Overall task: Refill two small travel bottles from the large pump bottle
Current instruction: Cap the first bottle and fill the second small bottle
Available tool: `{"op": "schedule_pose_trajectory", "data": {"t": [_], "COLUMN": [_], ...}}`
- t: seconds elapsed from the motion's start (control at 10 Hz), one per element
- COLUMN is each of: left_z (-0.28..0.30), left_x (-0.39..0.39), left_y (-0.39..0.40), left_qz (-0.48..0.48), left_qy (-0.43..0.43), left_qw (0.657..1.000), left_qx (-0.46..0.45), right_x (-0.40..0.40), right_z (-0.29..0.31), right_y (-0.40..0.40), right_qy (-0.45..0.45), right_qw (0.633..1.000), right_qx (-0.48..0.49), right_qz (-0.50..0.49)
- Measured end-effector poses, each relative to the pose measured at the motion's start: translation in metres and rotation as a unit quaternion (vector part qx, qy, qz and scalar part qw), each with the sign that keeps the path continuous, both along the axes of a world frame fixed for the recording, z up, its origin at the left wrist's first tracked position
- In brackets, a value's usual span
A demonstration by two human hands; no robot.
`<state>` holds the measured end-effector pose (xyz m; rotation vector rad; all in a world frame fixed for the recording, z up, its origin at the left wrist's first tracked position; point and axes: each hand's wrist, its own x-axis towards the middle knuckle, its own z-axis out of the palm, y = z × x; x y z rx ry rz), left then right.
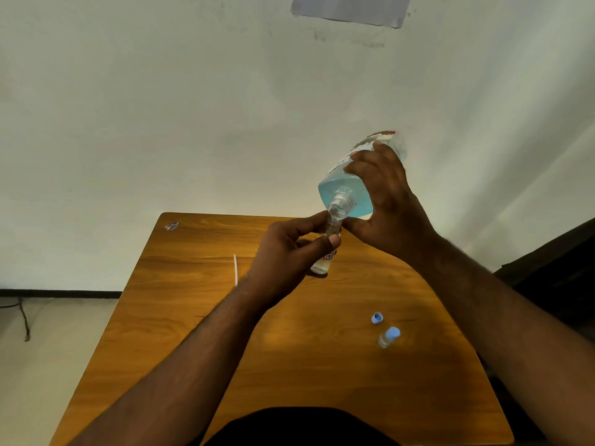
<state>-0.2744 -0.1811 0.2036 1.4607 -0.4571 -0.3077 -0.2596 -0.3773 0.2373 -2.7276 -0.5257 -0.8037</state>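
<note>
Pouring position over the wooden table (193, 333). Right hand (391, 204) is gripping the large bottle (346, 191) around its body, fingers wrapping over the labelled upper side and thumb reaching under near the shoulder. The bottle is tilting steeply, base up toward the wall, open threaded neck pointing down and toward the camera; no pump head is sitting on it. Blue liquid is pooling in the shoulder end, and the raised base end is looking clear.

Left hand (283, 252) is holding a small travel bottle (325, 257) above the table, thumb and curled fingers pinching it near the top. This small bottle is standing roughly upright, uncapped, its mouth touching or sitting just under the mouth of the large bottle; whether liquid is actually passing between them cannot be told. A red-and-white label is showing on its side, and the lower part appears pale.

Second travel bottle (389, 337), wearing a light blue cap, is lying on its side on the right part of the table, well apart from both hands. A loose blue cap (377, 318) is resting just beside it, on the far side.

A thin white tube (235, 269) is lying on the table just left of the left wrist. A small sticker (172, 225) is sitting near the far left corner.
</note>
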Motion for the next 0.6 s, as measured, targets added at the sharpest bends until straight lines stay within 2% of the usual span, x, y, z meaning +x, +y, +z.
{"op": "schedule_pose_trajectory", "data": {"t": [0.6], "left_z": [0.0010], "left_x": [-0.0026], "left_y": [0.0011], "left_qz": [-0.004], "left_qy": [-0.003], "left_qw": [1.000], "left_qx": [-0.007], "right_x": [-0.0047], "right_z": [0.0034], "right_y": [0.0020], "right_qy": [0.003], "right_qw": [1.000], "right_qx": [-0.005], "right_qz": [-0.002]}}
